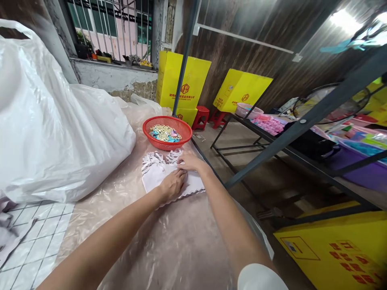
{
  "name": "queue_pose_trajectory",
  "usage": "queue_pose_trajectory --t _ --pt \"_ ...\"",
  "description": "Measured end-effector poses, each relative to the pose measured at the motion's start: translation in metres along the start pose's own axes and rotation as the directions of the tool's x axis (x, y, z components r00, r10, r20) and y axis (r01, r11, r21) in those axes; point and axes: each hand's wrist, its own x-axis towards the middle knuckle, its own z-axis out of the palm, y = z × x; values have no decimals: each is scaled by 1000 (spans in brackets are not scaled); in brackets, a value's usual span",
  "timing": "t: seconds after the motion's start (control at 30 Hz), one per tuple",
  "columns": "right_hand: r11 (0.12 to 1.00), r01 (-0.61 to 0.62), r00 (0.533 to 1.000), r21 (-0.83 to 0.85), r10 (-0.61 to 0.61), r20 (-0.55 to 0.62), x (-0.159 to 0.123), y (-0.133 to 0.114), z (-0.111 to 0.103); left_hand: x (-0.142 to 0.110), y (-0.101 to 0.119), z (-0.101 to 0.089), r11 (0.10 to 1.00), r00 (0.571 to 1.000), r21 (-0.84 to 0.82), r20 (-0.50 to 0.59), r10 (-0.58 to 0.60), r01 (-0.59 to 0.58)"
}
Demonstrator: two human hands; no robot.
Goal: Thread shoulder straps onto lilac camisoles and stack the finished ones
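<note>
A stack of white scalloped-edge paper pieces (154, 175) lies on a table covered with clear plastic sheet (169, 241). My left hand (173, 183) rests on the stack with its fingers curled and pressed down on the paper. My right hand (189, 161) lies at the stack's far edge, fingers flat on the cut white pieces (151, 158) there. Just beyond stands a red mesh basket (167, 132) holding small cream and blue items.
A big white plastic bag (54, 129) fills the table's left side. Tiled surface (33, 241) shows at the near left. Right of the table runs a dark metal rack (302, 121) with coloured trays. Yellow boxes (184, 82) and red stools (201, 114) stand by the back wall.
</note>
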Motion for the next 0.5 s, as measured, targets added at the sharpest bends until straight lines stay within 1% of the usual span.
queue_pose_trajectory --t 0.07,0.13,0.27,0.37,0.43,0.5 --pt "999 -28 999 29 27 37 6 2 2 0 0 1 1000 1000 0 31 3 -3" --pt "995 -54 998 86 50 49 11 4 4 -1 0 1 1000 998 6 67 -2 2" --pt "953 -120 992 279 122 8 22 6 2 -2 -2 5 999 995 35 98 -19 16" --pt "866 -168 976 471 215 -46 25 8 0 -3 -5 7 999 997 39 77 -17 14" --pt "781 -181 961 598 269 -60 24 9 -2 -3 -6 8 1000 998 28 63 -12 11" --pt "692 -169 953 702 297 -63 22 11 -6 -3 -7 8 1000 998 26 62 -4 2"
